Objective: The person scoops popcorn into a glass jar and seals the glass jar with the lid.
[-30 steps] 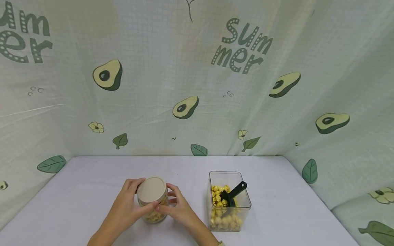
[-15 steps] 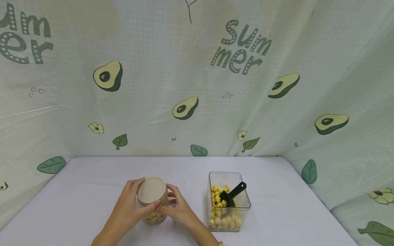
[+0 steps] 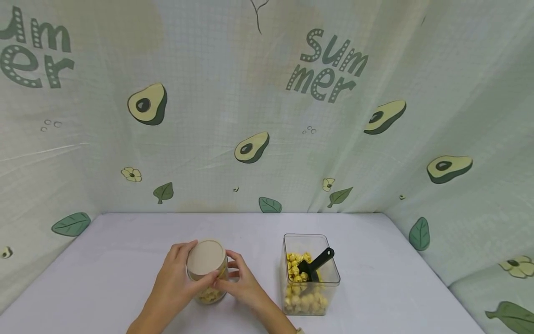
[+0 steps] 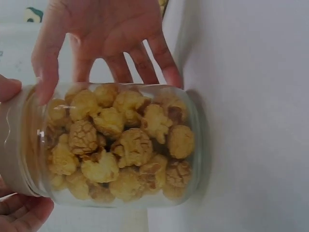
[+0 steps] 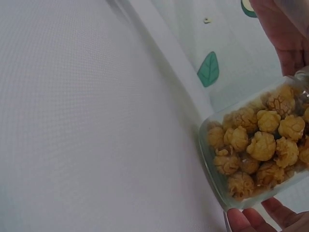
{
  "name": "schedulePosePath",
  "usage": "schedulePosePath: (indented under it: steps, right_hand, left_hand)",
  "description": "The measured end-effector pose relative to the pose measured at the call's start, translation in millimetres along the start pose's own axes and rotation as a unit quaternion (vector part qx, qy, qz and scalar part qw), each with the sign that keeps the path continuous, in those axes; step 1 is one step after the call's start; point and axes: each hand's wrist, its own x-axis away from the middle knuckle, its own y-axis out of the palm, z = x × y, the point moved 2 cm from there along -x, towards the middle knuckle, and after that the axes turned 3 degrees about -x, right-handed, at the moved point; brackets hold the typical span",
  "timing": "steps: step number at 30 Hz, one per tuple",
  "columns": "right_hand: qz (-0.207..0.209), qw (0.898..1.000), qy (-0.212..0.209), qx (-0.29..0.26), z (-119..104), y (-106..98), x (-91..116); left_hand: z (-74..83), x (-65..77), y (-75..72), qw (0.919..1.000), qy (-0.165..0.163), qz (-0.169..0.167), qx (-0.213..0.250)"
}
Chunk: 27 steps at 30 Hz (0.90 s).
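Note:
A clear jar point(image 3: 210, 296) of caramel popcorn point(image 4: 130, 145) stands upright on the white table, its beige lid point(image 3: 205, 257) on top. My left hand point(image 3: 174, 276) grips the lid from the left, with the thumb crossing in front at its lower edge. From the right, my right hand point(image 3: 245, 282) holds the jar, thumb in front near the neck and fingers behind the side. The left wrist view shows the right palm behind the glass. In the right wrist view, right fingertips point(image 5: 241, 220) lie by the jar's lower side. The jar's far side is hidden.
To the right of the jar stands a clear rectangular container point(image 3: 306, 242) with yellow popcorn point(image 3: 306, 302) inside. A black scoop point(image 3: 319, 260) leans in it, handle over the rim. A patterned cloth point(image 3: 200, 153) hangs behind the white table point(image 3: 388, 278).
The left wrist and forearm have shifted slightly right. Both hands keep their hold on the lidded jar, which stays in place.

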Motion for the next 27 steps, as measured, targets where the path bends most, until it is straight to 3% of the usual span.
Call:
schedulePosePath:
  steps: [10, 21, 27]
  right_hand:
    - [-0.001, 1.0, 0.004, -0.001, 2.2, 0.2, 0.0]
    - [0.001, 1.0, -0.005, 0.004, 2.3, 0.2, -0.9]
    - [-0.002, 1.0, -0.005, 0.004, 1.9, 0.4, -0.9]
  left_hand:
    - [1.0, 0.1, 2.9, 1.0, -0.002, 0.0, 0.0]
    - [0.9, 1.2, 8.1, 0.9993, 0.018, 0.033, -0.006]
    - [0.4, 0.6, 7.1, 0.9995, 0.012, 0.027, -0.01]
